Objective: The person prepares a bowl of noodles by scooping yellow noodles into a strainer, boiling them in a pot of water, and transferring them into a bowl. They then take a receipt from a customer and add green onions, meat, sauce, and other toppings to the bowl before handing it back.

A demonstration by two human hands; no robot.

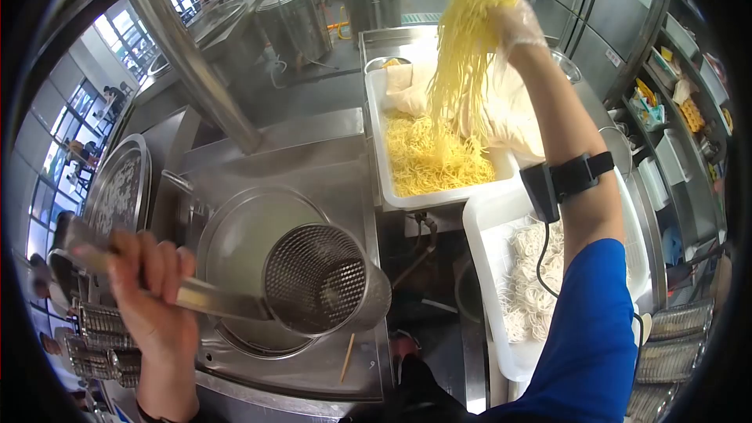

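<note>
My left hand point(153, 286) is wrapped around the flat metal handle of a deep perforated noodle strainer point(317, 278). The strainer's basket is tilted and hangs over a round pot of cloudy liquid point(254, 227); no noodles show inside it. In a clear plastic glove, my right hand point(517, 23) is raised and closed on a bunch of yellow noodles point(470, 39). Long strands trail from it down to the yellow noodles point(439, 153) in a white tub point(439, 197). A pale cloth point(509, 110) lies across part of that tub.
Nearer on the right, a second white tub point(487, 282) holds pale noodles point(540, 258). A chopstick-like stick point(347, 358) lies on the steel counter point(298, 380). A steel post point(192, 63) rises at left. Behind stand lidded stockpots point(370, 4); shelves point(666, 94) line the right.
</note>
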